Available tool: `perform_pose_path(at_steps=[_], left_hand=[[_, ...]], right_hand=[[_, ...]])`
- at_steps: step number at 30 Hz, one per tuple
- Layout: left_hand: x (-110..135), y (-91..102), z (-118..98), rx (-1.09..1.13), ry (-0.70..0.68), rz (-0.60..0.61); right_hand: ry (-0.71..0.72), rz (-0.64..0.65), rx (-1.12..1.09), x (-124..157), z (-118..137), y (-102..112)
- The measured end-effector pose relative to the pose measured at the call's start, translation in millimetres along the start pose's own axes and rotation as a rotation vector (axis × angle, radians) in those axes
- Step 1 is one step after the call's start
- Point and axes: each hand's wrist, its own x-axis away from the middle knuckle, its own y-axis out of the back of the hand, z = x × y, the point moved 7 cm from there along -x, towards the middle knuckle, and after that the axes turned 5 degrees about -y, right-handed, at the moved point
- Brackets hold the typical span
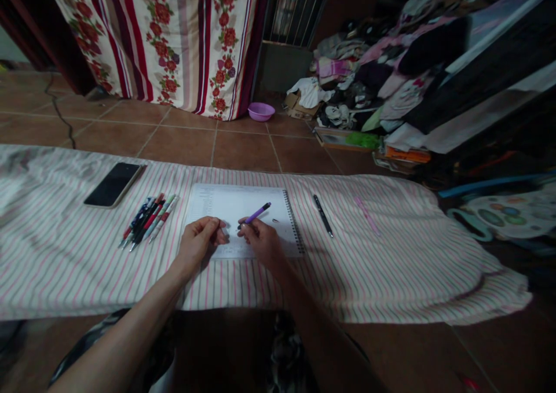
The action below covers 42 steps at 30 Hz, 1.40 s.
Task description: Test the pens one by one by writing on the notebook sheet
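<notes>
Fingers of the left hand (197, 243) curl inward, tips pinched close at the notebook's (243, 208) lower left; whether something small sits between them I cannot tell. Those of the right hand (262, 239) are closed around a purple pen (256, 213), whose far end points toward one o'clock while its near end sits just beside the left fingertips, probably so both hands can work on that end.

Sweeping left to right across the striped cloth (391, 265): a dark phone (113, 184) lies face up at ten o'clock from the hands, then a bunch of pens (147, 219) laid side by side (likely grouped for easy reach), then the open spiral notebook under both hands. At two o'clock a black pen (323, 215) lies alone, and a pink pen (366, 215) farther right.

Beyond, at twelve o'clock on the tiles, a purple bowl (261, 111) stands; its contents are hidden.
</notes>
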Motion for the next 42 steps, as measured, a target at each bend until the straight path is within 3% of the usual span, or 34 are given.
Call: perform_pose_path(at_steps=[18,22,26,33,39,42], left_hand=[[-1,-1.6,3,0.014,-0.018,0.032],[-1,-1.2,3,0.012,-0.011,0.024],[-2,-0.9,3,0.004,-0.016,0.015],[-2,0.5,4,0.042,-0.009,0.003],[-2,-0.2,7,0.065,0.006,-0.02],[-2,-0.1,10,0.059,0.024,-0.023]], right_hand=[[0.007,0.05,0.134,1,7,0],[0.015,0.006,0.143,0,8,5],[0.007,0.066,0.159,0,6,3],[-0.034,0.004,-0.039,-4,-5,14],[-0.053,-0.058,-0.042,-4,-7,22],[-0.039,-0.01,-0.009,-2,-4,17]])
